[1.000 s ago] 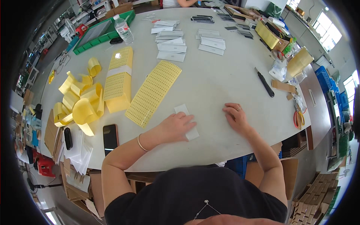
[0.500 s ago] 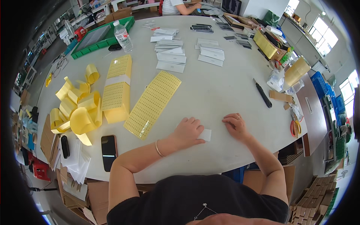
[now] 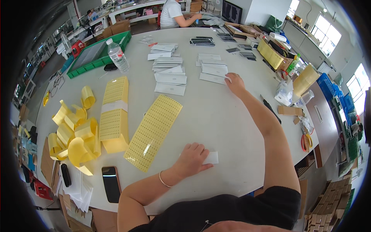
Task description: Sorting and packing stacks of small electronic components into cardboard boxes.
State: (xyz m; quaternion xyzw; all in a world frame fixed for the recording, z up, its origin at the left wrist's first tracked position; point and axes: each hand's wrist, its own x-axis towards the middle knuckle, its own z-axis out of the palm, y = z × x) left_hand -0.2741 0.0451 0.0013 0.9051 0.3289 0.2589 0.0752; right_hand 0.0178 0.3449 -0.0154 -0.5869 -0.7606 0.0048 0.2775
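Observation:
My left hand, fingers curled together, lies over a small white card on the table and holds it down. Only the card's right end shows; the rest is under the hand. My right arm stretches far forward. The fingers of my right hand are bent and close on the right end of the front white card in the right-hand overlapping row. Left of that row is another overlapping row of white cards. A yellow sheet of small printed labels lies left of my left hand.
A banded stack of yellow label sheets, curled yellow strips and a phone lie at left. A bottle stands beside a green tray. At right are a knife, scissors and a tape roll. Another person sits beyond.
My right hand has moved from near my left hand forward to the right-hand row of cards. My left hand stays on the small white card. The view has tilted up.

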